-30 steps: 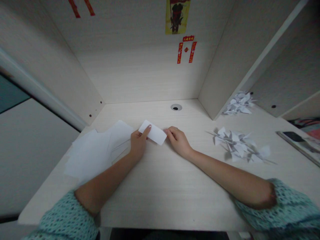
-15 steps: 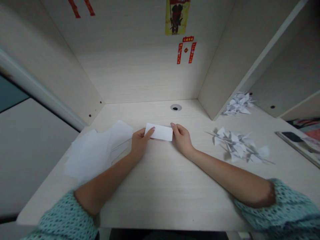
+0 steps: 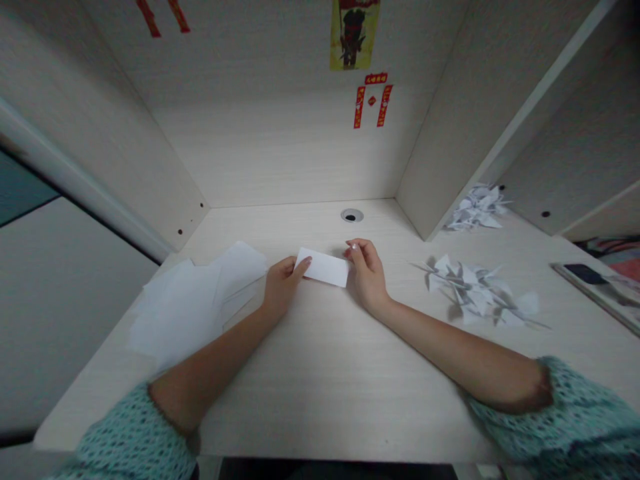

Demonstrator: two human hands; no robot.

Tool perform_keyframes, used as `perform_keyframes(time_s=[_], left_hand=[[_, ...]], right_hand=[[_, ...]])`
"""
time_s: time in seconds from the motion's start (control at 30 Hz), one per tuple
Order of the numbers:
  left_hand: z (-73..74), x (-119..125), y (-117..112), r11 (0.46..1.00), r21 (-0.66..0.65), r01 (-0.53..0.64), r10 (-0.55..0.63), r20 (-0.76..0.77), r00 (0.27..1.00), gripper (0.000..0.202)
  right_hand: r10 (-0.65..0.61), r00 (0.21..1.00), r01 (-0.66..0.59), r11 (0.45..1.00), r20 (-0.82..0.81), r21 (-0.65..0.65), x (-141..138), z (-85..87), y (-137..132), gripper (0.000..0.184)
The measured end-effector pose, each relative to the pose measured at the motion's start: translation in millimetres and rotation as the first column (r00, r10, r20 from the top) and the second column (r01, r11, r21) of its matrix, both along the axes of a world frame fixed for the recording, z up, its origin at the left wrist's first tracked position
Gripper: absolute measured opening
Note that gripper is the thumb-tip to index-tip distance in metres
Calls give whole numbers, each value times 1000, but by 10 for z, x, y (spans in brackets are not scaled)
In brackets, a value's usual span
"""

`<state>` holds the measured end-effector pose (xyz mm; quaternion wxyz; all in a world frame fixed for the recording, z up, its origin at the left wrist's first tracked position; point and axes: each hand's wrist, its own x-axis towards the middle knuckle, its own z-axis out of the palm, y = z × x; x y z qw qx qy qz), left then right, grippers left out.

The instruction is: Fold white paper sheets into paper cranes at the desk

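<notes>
White folded paper strip (image 3: 325, 267) (lying flat)

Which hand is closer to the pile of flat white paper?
Left. The left hand sits right beside the pile of flat sheets, holding one end of the small white paper. The right hand holds the paper's other end, farther from the pile.

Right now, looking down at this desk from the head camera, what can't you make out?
Head view only:
- The underside of the folded paper, held between the left hand and right hand, faces away.
- The poster is cut off by the top edge; the print on the red stickers is too small to read.
- The dark flat object runs off the right edge.
- The folded paper shapes are too blurred to count.
</notes>
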<state>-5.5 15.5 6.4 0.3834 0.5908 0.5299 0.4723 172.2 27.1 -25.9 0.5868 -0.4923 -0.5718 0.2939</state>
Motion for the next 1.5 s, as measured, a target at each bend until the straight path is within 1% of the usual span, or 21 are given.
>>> perform_keyframes(time_s=[0.03,0.07,0.1,0.17,0.23,0.27,0.33,0.5,0.6,0.67,0.73,0.8,0.87,0.93,1.0,1.2,1.27,1.37,1.5], left_hand=[[1,0,-3,1000,-1,11,-11,-13,1000,35],[1,0,-5,1000,-6,21,-21,-23,1000,35],[3,0,-7,999,-13,30,-30,-27,999,35],[6,2,-6,999,-19,42,-43,-16,999,34],[6,6,-2,999,-14,39,-39,4,999,32],[4,7,1,999,-11,35,-34,8,999,31],[-5,6,10,1000,-6,29,-29,-3,1000,31],[-27,-12,37,1000,-9,21,-21,-26,999,36],[-17,-11,38,1000,-12,24,-23,29,999,37],[-5,2,26,998,-20,57,-55,72,996,33],[3,19,6,993,-32,116,-113,89,990,27],[1,32,-17,983,-44,176,-173,62,983,25],[-9,35,-34,981,-41,191,-191,-2,981,24],[-28,26,-36,986,-27,163,-164,-70,984,27],[-50,8,-22,993,-13,119,-119,-106,987,28],[-104,-38,48,999,-25,26,-27,-41,999,30],[-115,-40,59,1000,-16,21,-22,-40,999,29],[-125,-36,61,1000,7,16,-15,-39,999,28],[-95,-36,32,997,71,-37,42,-73,996,26]], right_hand=[[-27,999,24,997,37,70,-10,60,-49,38],[-9,993,-7,990,114,139,-20,120,-97,37],[28,973,-72,979,228,188,-29,174,-141,41],[68,902,-189,950,426,247,-45,246,-211,50],[100,826,-270,935,555,232,-55,264,-247,53],[113,800,-292,931,590,218,-57,257,-253,52],[126,784,-301,933,608,195,-54,228,-244,49],[123,851,-237,958,511,164,-30,171,-169,45],[137,917,-193,975,374,115,-29,160,-141,42],[157,954,-176,983,256,53,-36,162,-140,36],[193,968,-195,981,158,-7,-44,171,-147,27],[227,969,-224,974,96,-44,-51,179,-151,22],[225,973,-223,973,41,-62,-52,179,-139,22],[187,982,-188,979,-28,-73,-45,168,-106,23],[127,987,-134,988,-94,-81,-29,145,-56,25],[-41,977,17,993,-209,-119,32,67,69,29],[-58,971,27,991,-232,-134,38,57,78,29],[-43,958,0,989,-283,-150,36,57,74,30],[-31,944,-39,978,-329,-205,39,61,69,31]])
